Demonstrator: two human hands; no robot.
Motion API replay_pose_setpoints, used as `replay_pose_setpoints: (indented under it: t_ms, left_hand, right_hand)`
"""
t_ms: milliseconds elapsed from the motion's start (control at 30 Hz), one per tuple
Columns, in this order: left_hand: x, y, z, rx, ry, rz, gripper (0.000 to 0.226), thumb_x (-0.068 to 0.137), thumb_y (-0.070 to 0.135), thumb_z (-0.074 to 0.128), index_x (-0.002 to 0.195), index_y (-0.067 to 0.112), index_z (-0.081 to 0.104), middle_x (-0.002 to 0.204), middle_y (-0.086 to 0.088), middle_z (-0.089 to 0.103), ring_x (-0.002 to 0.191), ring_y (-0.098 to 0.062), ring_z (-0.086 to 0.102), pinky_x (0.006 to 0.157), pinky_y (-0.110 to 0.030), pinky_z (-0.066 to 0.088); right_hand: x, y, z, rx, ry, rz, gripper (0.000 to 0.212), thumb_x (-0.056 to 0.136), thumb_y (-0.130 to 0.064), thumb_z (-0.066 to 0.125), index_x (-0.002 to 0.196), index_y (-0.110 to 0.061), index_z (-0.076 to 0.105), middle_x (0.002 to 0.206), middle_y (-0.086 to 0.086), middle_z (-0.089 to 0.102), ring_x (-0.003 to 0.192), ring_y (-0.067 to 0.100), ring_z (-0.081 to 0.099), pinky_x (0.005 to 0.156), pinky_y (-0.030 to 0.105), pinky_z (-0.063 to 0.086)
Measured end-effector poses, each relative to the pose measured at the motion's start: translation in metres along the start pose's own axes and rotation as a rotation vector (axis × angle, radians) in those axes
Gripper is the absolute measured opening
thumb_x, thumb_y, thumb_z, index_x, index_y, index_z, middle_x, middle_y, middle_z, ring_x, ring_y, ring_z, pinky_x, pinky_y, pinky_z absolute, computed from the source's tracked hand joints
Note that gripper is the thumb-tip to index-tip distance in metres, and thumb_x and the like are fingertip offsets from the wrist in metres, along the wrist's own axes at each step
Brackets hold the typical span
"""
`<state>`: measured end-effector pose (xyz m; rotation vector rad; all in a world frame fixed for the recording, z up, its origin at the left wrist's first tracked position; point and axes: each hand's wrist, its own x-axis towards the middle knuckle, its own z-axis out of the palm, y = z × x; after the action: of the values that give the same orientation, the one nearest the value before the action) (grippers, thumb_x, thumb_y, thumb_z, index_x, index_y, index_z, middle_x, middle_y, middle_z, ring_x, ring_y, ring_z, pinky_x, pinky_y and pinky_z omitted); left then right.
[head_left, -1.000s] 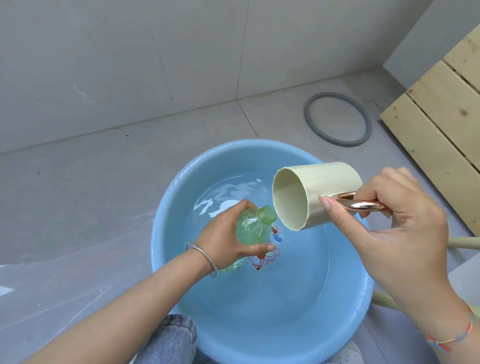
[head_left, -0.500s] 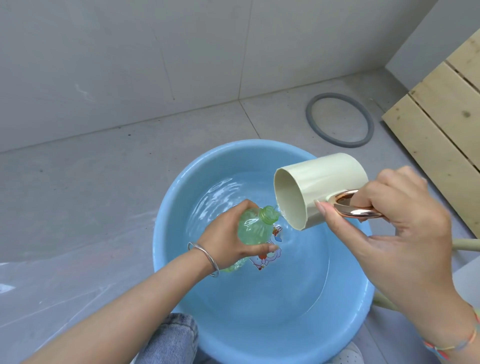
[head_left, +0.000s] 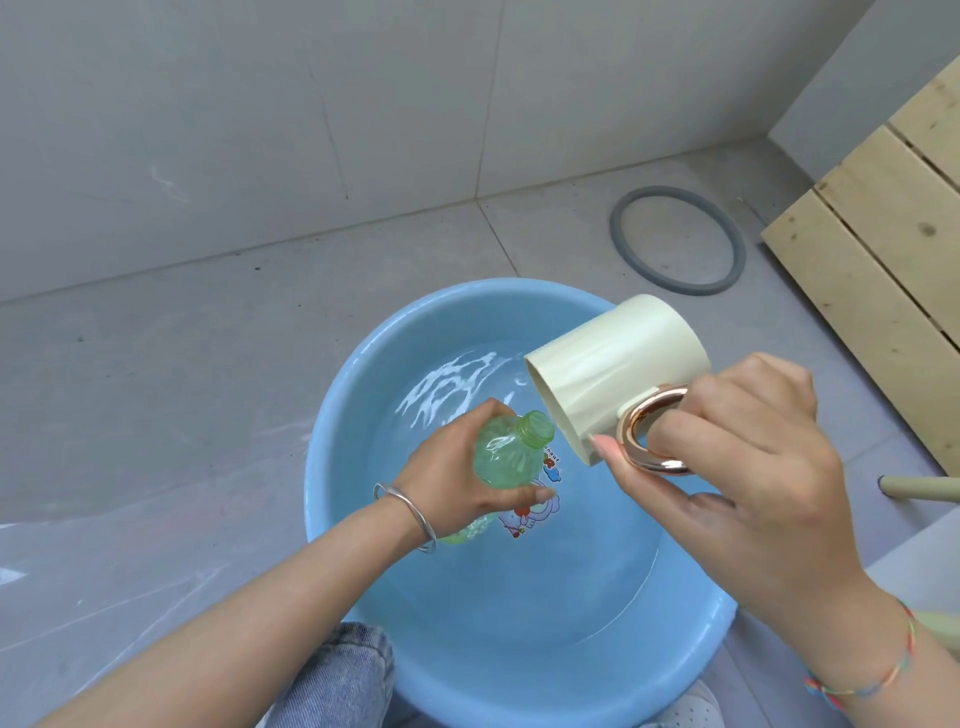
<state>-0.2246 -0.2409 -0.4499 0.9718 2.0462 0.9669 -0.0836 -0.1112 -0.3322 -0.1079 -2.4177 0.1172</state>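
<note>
A blue plastic basin (head_left: 332, 467) with water in it sits on the tiled floor. Over the water my left hand (head_left: 447, 483) grips a clear green plastic bottle (head_left: 504, 452), uncapped, its neck pointing up and to the right. My right hand (head_left: 737, 467) holds a cream mug (head_left: 613, 364) by its rose-gold handle (head_left: 649, 441). The mug is tipped steeply, its mouth facing down and left, just right of the bottle's neck. A cartoon print shows on the basin's bottom beneath the bottle.
A grey rubber ring (head_left: 675, 239) lies on the floor behind the basin. Pale wooden slats (head_left: 883, 249) stand at the right. A tiled wall (head_left: 311, 104) rises behind. My jeans-clad knee (head_left: 332, 680) is at the basin's near rim. A cream leg-like rod (head_left: 919, 488) juts in at right.
The mug has tipped further, its mouth turning downward toward the bottle's neck and its handle rotating into view. The left hand and bottle stay almost still.
</note>
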Motion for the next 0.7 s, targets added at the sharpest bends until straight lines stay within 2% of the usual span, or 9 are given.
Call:
replay_pose_setpoints:
  t_ms: [67, 133, 233, 300, 400, 467, 567, 700]
  left_hand:
    - [0.0, -0.001, 0.0, -0.004, 0.006, 0.001, 0.073, 0.049, 0.078, 0.065, 0.106, 0.035, 0.05, 0.102, 0.021, 0.061, 0.096, -0.009, 0.057, 0.086, -0.034, 0.048]
    - [0.0, -0.002, 0.0, -0.004, 0.006, 0.0, 0.073, 0.05, 0.077, 0.067, 0.106, 0.034, 0.05, 0.101, 0.019, 0.061, 0.096, -0.011, 0.057, 0.085, -0.034, 0.048]
    - [-0.001, -0.002, -0.002, -0.003, 0.006, -0.01, 0.064, 0.06, 0.062, 0.081, 0.106, 0.031, 0.048, 0.095, 0.021, 0.057, 0.088, -0.007, 0.054, 0.079, -0.021, 0.044]
    - [-0.002, -0.002, -0.003, -0.002, 0.02, -0.01, 0.059, 0.063, 0.054, 0.082, 0.105, 0.032, 0.047, 0.091, 0.024, 0.055, 0.083, -0.004, 0.052, 0.071, -0.01, 0.038]
    - [-0.002, -0.004, -0.006, -0.025, 0.036, -0.008, 0.056, 0.063, 0.051, 0.083, 0.103, 0.033, 0.047, 0.092, 0.022, 0.057, 0.084, 0.0, 0.053, 0.071, -0.006, 0.036]
    - [0.0, -0.005, -0.007, -0.027, 0.048, -0.004, 0.057, 0.062, 0.052, 0.082, 0.104, 0.031, 0.049, 0.094, 0.019, 0.059, 0.086, -0.005, 0.053, 0.073, -0.01, 0.038]
    - [0.001, -0.006, -0.006, -0.035, 0.06, -0.01, 0.059, 0.061, 0.054, 0.081, 0.105, 0.029, 0.05, 0.094, 0.019, 0.059, 0.088, -0.008, 0.054, 0.078, -0.021, 0.042]
    - [0.001, -0.008, -0.006, -0.049, 0.06, -0.012, 0.058, 0.06, 0.056, 0.081, 0.102, 0.033, 0.049, 0.092, 0.021, 0.059, 0.085, -0.006, 0.055, 0.078, -0.023, 0.043]
  right_hand:
    - [-0.001, 0.0, 0.001, 0.0, 0.017, -0.004, 0.036, 0.08, -0.012, 0.074, 0.052, -0.004, 0.053, 0.054, 0.003, 0.046, 0.066, 0.021, 0.033, 0.078, 0.025, 0.027]
    - [-0.003, 0.001, 0.002, 0.027, 0.039, 0.071, 0.036, 0.08, -0.015, 0.074, 0.053, -0.007, 0.051, 0.057, -0.002, 0.04, 0.065, 0.019, 0.032, 0.076, 0.024, 0.027]
    - [-0.008, 0.013, 0.006, 0.097, 0.044, 0.367, 0.036, 0.081, -0.022, 0.071, 0.057, -0.012, 0.045, 0.058, -0.005, 0.035, 0.064, 0.014, 0.029, 0.066, 0.023, 0.028]
    - [-0.017, 0.028, 0.014, 0.187, 0.03, 0.617, 0.039, 0.08, -0.026, 0.07, 0.058, -0.011, 0.041, 0.058, -0.002, 0.042, 0.063, 0.014, 0.037, 0.061, 0.02, 0.029]
    - [-0.042, 0.046, 0.031, 0.261, -0.054, 0.838, 0.041, 0.079, -0.021, 0.075, 0.059, -0.005, 0.043, 0.059, 0.009, 0.047, 0.06, 0.018, 0.041, 0.056, 0.019, 0.029]
    - [-0.057, 0.05, 0.042, 0.242, -0.128, 0.865, 0.042, 0.078, -0.014, 0.076, 0.057, -0.006, 0.04, 0.057, 0.008, 0.043, 0.059, 0.018, 0.038, 0.055, 0.021, 0.028]
    - [-0.072, 0.05, 0.052, 0.206, -0.222, 0.828, 0.046, 0.076, -0.011, 0.075, 0.056, -0.017, 0.034, 0.056, -0.002, 0.038, 0.061, 0.016, 0.038, 0.056, 0.027, 0.025]
    - [-0.082, 0.051, 0.063, 0.172, -0.325, 0.743, 0.048, 0.073, -0.01, 0.078, 0.056, -0.021, 0.034, 0.056, -0.006, 0.038, 0.064, 0.009, 0.042, 0.06, 0.029, 0.022]
